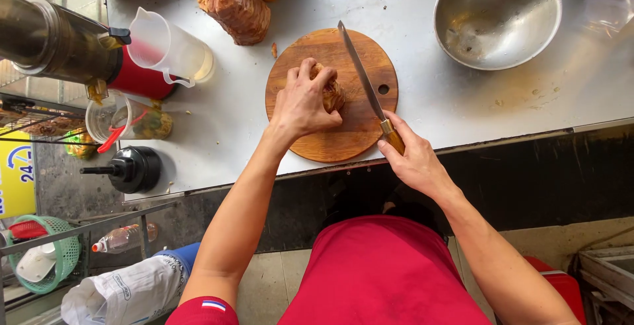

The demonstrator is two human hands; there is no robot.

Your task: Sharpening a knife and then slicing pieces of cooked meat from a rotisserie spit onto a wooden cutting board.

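On the tabletop: a round wooden cutting board (343,110) lies near the front edge of the steel tabletop (489,100).
Left hand: the left hand (304,104) is closed over a brown piece of food (332,94) in the middle of the board, probably to keep it from rolling.
Right hand: the right hand (413,160) grips the wooden handle of a long knife (362,74); the blade lies flat-looking just beside the food, touching or almost.
Around: a metal bowl (496,14) stands well apart at the right; a plastic jug (168,51) and a larger brown piece on a stick (236,9) are at the left.
Hard to see: the fingers hide most of the food, so I cannot tell its kind or whether it is already cut.
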